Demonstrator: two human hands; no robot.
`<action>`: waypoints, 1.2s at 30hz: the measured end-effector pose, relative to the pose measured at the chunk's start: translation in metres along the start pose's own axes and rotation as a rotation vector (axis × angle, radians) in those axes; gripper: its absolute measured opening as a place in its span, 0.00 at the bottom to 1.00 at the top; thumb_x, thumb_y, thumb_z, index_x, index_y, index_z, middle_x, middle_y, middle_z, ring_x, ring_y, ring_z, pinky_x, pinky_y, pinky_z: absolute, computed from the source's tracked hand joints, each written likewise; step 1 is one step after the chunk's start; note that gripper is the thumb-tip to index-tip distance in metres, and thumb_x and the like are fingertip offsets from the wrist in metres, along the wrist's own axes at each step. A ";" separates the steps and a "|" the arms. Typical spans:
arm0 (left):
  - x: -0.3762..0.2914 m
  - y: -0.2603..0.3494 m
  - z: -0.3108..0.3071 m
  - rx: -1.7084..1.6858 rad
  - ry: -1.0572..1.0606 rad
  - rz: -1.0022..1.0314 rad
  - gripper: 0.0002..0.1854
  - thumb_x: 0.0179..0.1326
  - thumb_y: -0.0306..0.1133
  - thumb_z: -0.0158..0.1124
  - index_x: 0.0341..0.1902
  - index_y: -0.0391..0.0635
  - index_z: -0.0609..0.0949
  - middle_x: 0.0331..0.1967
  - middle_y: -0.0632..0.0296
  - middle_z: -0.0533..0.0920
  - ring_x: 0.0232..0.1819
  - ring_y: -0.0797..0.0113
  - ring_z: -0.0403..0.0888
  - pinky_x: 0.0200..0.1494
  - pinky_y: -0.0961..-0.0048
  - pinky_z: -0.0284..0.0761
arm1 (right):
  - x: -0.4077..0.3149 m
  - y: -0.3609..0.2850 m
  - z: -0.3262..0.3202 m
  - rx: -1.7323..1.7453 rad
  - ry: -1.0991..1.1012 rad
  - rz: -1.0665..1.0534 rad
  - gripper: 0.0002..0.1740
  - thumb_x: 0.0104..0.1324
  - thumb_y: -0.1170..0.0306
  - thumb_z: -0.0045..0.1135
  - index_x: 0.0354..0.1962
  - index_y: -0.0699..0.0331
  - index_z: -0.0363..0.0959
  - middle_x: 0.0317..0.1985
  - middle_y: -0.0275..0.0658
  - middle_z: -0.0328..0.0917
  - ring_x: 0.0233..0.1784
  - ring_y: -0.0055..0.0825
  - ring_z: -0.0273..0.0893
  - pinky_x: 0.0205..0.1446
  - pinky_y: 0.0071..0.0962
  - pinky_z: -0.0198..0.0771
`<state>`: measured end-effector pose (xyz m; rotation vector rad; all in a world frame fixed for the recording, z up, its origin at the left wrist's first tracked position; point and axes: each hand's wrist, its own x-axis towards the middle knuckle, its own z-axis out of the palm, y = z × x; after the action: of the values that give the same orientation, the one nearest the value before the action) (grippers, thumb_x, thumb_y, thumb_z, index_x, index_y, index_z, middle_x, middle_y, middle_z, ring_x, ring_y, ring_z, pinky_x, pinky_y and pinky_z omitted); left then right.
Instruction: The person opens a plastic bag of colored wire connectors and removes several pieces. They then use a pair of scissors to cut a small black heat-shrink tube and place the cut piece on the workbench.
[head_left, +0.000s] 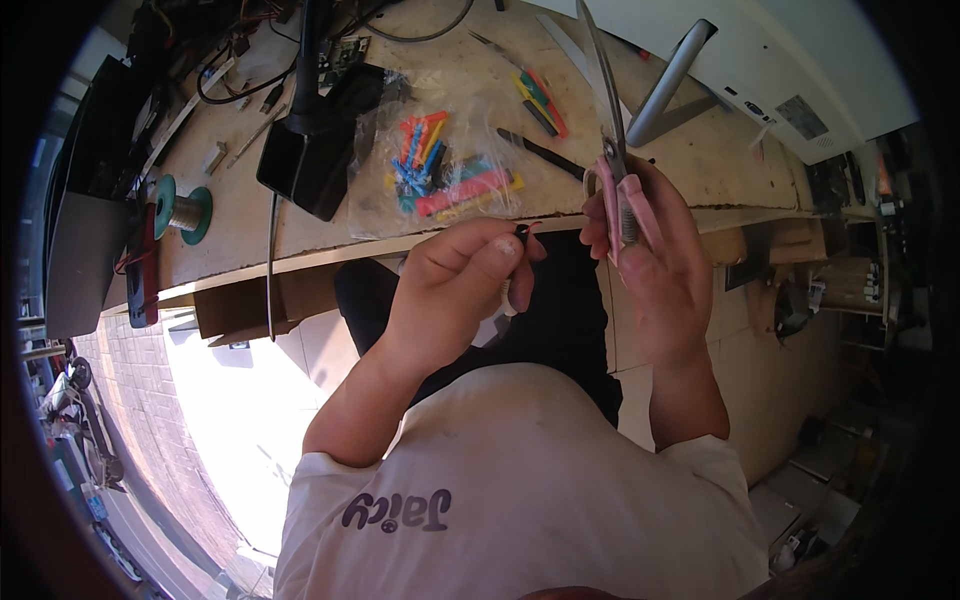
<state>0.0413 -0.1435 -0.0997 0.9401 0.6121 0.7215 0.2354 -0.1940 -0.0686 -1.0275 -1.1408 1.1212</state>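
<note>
Between thumb and forefinger, my left hand pinches the black end of a cable, from which a thin red wire sticks out. A pale ribbed piece, perhaps a cable strain relief, shows below those fingers; how it joins the black end is hidden. My right hand is closed around the pink handles of a pair of scissors. Their long blades point up and away over the bench, and a coil spring sits between the handles. Both hands are above the bench's front edge, apart from each other.
A clear plastic bag of coloured heat-shrink tubing lies on the workbench. More tube pieces, tweezers and a black stick-like tool lie beyond. A solder wire spool, a black stand and a monitor flank them.
</note>
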 end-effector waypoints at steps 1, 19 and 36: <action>0.000 0.002 -0.002 -0.077 0.001 -0.013 0.12 0.70 0.35 0.49 0.42 0.40 0.77 0.26 0.64 0.77 0.25 0.81 0.66 0.27 0.85 0.58 | 0.001 -0.002 -0.005 0.031 0.009 0.045 0.32 0.63 0.77 0.48 0.63 0.78 0.50 0.61 0.50 0.61 0.57 0.25 0.64 0.59 0.26 0.63; -0.004 -0.004 -0.002 -0.093 0.074 0.048 0.07 0.66 0.27 0.55 0.42 0.37 0.78 0.28 0.65 0.79 0.28 0.83 0.71 0.32 0.85 0.66 | 0.008 0.022 0.013 0.364 0.015 0.080 0.34 0.52 0.87 0.59 0.58 0.71 0.61 0.38 0.37 0.72 0.37 0.20 0.72 0.40 0.20 0.70; -0.006 -0.007 0.015 0.287 0.035 0.166 0.04 0.64 0.23 0.57 0.40 0.36 0.79 0.29 0.64 0.81 0.29 0.80 0.75 0.33 0.82 0.71 | -0.006 0.012 0.023 0.074 0.074 0.103 0.25 0.62 0.82 0.56 0.56 0.69 0.59 0.41 0.39 0.74 0.41 0.18 0.76 0.42 0.20 0.76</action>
<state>0.0502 -0.1584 -0.0983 1.2565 0.6855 0.8130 0.2108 -0.1968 -0.0783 -1.0708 -0.9893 1.1881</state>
